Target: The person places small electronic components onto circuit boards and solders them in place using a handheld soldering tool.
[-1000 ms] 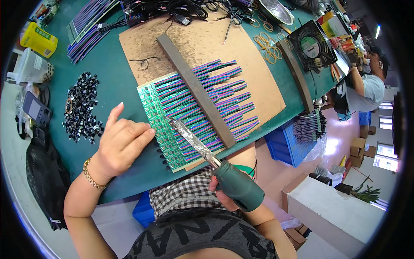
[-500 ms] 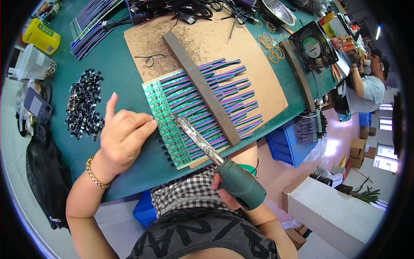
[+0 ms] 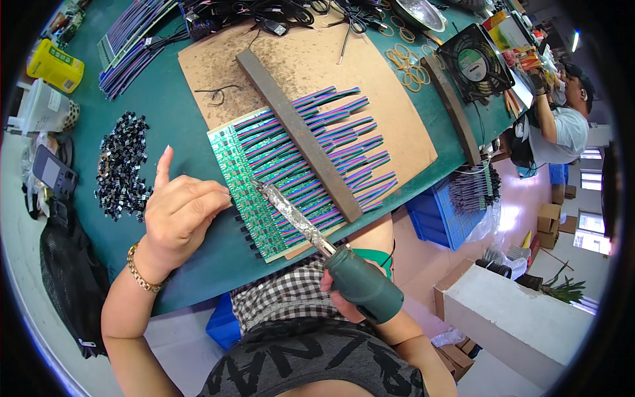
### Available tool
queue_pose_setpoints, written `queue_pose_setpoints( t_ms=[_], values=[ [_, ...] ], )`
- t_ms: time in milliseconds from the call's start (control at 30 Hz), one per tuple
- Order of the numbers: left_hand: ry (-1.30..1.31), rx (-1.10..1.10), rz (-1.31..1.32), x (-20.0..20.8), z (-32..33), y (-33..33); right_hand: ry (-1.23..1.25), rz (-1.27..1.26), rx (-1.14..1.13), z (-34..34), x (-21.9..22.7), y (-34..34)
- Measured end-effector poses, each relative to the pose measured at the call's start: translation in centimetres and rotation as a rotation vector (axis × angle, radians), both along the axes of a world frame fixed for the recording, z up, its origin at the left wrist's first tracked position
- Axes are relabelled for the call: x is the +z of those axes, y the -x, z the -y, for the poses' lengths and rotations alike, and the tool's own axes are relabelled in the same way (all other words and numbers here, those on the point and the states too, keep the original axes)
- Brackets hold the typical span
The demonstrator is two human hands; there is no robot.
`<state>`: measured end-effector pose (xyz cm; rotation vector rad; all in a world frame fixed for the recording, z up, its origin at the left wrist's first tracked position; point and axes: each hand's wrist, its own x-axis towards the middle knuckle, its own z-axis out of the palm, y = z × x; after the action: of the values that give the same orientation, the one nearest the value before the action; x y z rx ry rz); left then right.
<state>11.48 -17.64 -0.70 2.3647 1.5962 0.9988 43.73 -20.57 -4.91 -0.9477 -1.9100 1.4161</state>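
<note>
My right hand (image 3: 345, 307) is wrapped round the dark green handle of a soldering iron (image 3: 365, 286). The iron's tip touches or hovers just over a green circuit board panel (image 3: 246, 192); I cannot tell which. Pinched together at the panel's left edge are the thumb and fingers of my left hand (image 3: 180, 215), its little finger raised. Whatever lies between those fingertips is hidden. Small black connectors line the lower left edge of the panel. Rows of multicoloured wires (image 3: 350, 137) run right from it, under a dark, heavy bar (image 3: 297, 134).
Loose black connectors (image 3: 122, 169) lie heaped left of my left hand. Brown cardboard (image 3: 407, 135) is under the wires. A second bar (image 3: 453, 109) and a black fan (image 3: 475, 65) stand at the right. Cables (image 3: 254, 13) crowd the far edge. A co-worker (image 3: 562, 126) sits at far right.
The view has shifted slightly, so the bench and panel appear a little further left. Both hands keep their hold, with the iron's tip still at the panel.
</note>
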Motion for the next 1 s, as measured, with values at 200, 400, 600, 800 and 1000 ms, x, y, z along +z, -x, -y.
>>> queue_pose_setpoints(
  t_ms=[200,400,600,800,1000],
  values=[
    [0.049,-0.02,0.026,-0.2,0.0,0.2,0.076,0.11,0.103,-1.1,1.6,0.8],
    [0.006,-0.046,-0.034,0.0,0.1,0.1,0.05,0.113,0.134,-0.9,2.0,0.7],
    [-0.004,-0.043,-0.034,0.0,0.2,-0.1,-0.019,0.001,0.12,-0.6,1.6,1.0],
    [-0.031,-0.048,-0.046,-0.2,0.2,-0.1,-0.173,-0.004,0.085,-0.4,0.7,1.4],
    [-0.055,-0.037,-0.053,0.0,0.3,-0.4,-0.116,-0.05,-0.033,0.4,-0.3,1.9]
  ],
)
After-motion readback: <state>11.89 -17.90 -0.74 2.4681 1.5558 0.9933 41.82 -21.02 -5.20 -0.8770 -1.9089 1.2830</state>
